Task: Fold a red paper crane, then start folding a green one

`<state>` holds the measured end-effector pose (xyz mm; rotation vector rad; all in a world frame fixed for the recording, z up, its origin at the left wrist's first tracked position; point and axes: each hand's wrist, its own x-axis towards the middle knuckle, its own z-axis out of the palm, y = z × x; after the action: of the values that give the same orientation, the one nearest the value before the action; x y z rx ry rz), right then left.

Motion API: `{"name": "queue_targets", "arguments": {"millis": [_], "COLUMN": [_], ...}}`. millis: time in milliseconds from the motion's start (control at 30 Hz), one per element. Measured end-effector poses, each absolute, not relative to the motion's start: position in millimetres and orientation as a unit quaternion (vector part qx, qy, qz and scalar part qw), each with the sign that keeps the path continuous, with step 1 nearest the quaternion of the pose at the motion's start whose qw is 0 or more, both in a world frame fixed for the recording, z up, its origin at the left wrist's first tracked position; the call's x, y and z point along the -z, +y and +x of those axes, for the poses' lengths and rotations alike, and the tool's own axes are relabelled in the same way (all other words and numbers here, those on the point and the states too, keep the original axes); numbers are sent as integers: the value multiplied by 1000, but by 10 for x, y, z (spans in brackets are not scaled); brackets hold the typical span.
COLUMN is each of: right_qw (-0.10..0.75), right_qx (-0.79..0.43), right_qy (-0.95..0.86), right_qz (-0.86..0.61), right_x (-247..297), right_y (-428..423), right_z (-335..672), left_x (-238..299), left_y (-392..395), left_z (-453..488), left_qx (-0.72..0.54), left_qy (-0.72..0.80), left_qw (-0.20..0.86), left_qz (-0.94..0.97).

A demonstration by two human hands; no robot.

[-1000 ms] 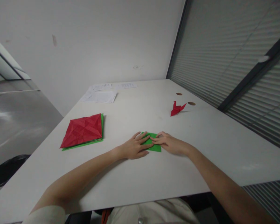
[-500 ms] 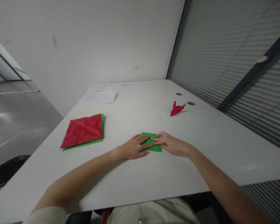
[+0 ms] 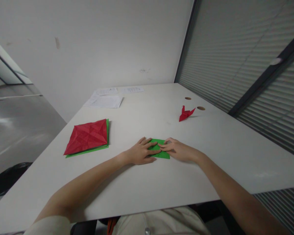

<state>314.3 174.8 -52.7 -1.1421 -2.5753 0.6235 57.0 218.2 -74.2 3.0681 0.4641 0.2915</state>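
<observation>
A small folded piece of green paper (image 3: 163, 155) lies flat on the white table in front of me. My left hand (image 3: 140, 151) rests on its left side, fingers spread and stretched over the paper. From the right, my right hand (image 3: 175, 149) touches the paper's upper right part with its fingertips, the fingers extended and close together. Both hands cover parts of the paper, so its folds are only partly visible.
A creased red sheet (image 3: 89, 137) lies on green sheets (image 3: 108, 133) at the left. A red origami crane (image 3: 185, 114) sits at the right, near two round table holes (image 3: 201, 108). White papers (image 3: 106, 101) lie at the back left. Blinds line the right side.
My left hand has shifted slightly up and its fingers are a little more spread. My right hand and the green paper have stayed almost still.
</observation>
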Motion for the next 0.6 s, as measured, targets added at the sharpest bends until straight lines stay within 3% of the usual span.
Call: {"name": "queue_targets", "arguments": {"millis": [600], "right_qw": [173], "right_qx": [-156], "right_qy": [-877], "right_qz": [-421], "right_x": [484], "right_y": [1739], "right_z": [3015], "left_x": [694], "left_y": [2153], "left_z": [594], "left_qx": [-115], "left_qy": [138], "left_qw": [-3], "left_qz": [984]}}
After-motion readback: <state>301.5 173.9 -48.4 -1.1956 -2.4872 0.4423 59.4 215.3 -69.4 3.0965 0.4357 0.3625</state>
